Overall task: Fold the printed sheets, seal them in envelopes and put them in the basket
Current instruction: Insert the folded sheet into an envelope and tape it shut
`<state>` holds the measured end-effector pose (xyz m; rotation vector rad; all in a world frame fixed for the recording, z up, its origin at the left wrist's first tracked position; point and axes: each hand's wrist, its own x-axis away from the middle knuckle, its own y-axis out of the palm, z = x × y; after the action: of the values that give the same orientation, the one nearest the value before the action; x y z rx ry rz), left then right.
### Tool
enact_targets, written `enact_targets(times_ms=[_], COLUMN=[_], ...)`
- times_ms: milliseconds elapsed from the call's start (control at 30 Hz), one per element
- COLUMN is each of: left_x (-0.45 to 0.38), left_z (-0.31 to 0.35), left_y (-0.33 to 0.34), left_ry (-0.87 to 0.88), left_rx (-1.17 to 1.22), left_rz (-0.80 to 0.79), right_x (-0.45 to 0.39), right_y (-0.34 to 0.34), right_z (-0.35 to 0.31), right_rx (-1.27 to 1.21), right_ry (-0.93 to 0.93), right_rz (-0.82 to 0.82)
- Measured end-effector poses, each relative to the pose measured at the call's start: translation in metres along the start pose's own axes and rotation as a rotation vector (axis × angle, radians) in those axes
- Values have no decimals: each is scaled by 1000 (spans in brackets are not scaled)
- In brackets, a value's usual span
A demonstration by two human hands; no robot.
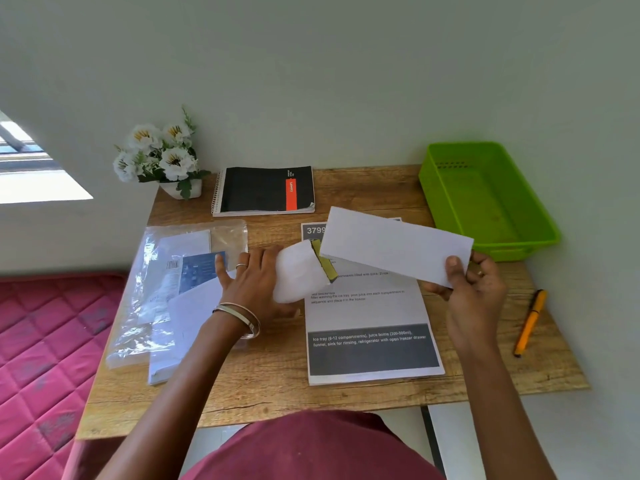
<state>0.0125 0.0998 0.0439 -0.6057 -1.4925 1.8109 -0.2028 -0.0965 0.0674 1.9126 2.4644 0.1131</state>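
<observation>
envelope [394, 245] in air above sheets [372, 327], flap [301, 271] open | right hand [474, 289] pinches its end; left hand [252, 271] holds flap | step: sealing, I judge | next: press flap flat, then basket [485, 199], empty | wooden desk [270, 382], pale wall [346, 81]

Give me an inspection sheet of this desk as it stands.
Surface: wooden table, against the wall.
Job's things: printed sheets flat at centre; white envelope held above them; green basket at far right with nothing seen inside; plastic pack of envelopes on the left.
Clutter: spiral notebook, flower pot, orange pen.
Hands: right hand pinches the envelope's end; left hand holds the envelope's open flap end.
Cables: nothing seen.
Surroundings: red mattress on the left.
</observation>
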Motion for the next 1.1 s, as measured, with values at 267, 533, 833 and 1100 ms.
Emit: enact_targets(times_ms=[267,533,833,1100], left_x=[0,-3,-6,-6], left_z=[-3,-6,-7,4], left_y=[0,1,0,2], left_ry=[1,6,36,123], left_rx=[85,53,-21,-14], left_rz=[5,-4,-20,-24], right_x=[4,4,-11,-2], right_y=[-3,-4,0,26], right_z=[12,9,10,15], right_rx=[149,157,174,156], right_ry=[-26,-35,8,46], right_rz=[-1,-36,-121,-212])
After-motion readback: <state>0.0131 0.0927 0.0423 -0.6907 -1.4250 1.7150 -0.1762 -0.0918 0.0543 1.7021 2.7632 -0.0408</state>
